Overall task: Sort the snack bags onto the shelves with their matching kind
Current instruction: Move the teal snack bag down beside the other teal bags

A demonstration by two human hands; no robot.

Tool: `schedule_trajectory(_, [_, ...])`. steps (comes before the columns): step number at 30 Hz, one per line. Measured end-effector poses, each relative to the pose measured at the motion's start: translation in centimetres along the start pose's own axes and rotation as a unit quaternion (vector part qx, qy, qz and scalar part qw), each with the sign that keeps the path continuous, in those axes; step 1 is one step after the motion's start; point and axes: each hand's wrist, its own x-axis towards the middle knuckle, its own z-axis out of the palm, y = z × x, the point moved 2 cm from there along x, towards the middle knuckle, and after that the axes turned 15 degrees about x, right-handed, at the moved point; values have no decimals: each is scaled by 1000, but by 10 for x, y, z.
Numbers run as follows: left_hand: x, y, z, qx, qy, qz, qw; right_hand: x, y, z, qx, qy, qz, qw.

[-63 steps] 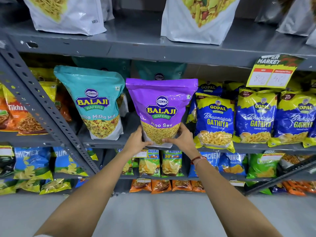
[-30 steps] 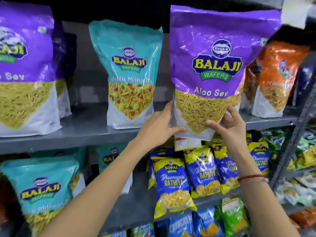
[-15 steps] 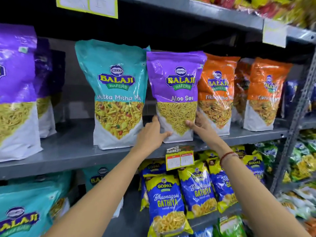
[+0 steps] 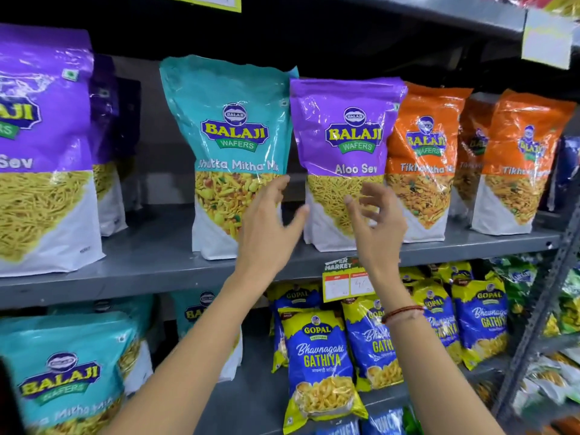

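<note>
A grey metal shelf (image 4: 150, 271) is running across the middle of the frame, carrying upright snack bags: a purple Sev bag (image 4: 40, 146) at far left, a teal Khatta Mitha Mix bag (image 4: 232, 127) at centre, a purple Aloo Sev bag (image 4: 348, 127) just beside it, and orange bags (image 4: 423, 142) at right. A lower shelf (image 4: 251, 400) is holding teal bags (image 4: 66, 372) at lower left and blue-and-yellow Gathiya bags (image 4: 317, 356) at lower centre.

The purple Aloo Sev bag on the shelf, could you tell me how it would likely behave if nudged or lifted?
The Aloo Sev bag stands tall on a narrow base, so a nudge near its top would probably tip it. Its glossy, crinkled film looks slippery and floppy. The fine sev pictured suggests it is light and crushable.
</note>
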Motion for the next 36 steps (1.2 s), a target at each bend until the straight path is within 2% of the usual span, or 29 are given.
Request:
schedule_trajectory(2, [4, -13, -19, -30, 70, -7, 997, -8, -4, 26, 9, -57, -2, 998])
schedule_trajectory(4, [6, -27, -37, -29, 124, -6, 992, -16, -5, 51, 26, -119, 30, 992])
schedule_trajectory(8, [2, -55, -59, -20, 173, -9, 985, -32, 8, 83, 18, -216, 124, 968])
schedule_trajectory(11, [-2, -77, -64, -27, 163, -53, 985, -39, 15, 95, 22, -262, 181, 948])
schedule_trajectory(14, [-6, -93, -64, -17, 92, -105, 990, -38, 8, 99, 35, -292, 202, 934])
schedule_trajectory(20, [-6, -99, -61, -30, -74, -140, 987, -38, 3, 103, 28, -272, 220, 936])
schedule_trajectory(26, [-14, -97, -71, -69, -54, -141, 986, -45, -10, 100, 44, -244, 201, 948])
schedule_trajectory(36, [-58, -86, -117, -105, -7, -114, 988, -84, -55, 86, 92, -249, 165, 950])
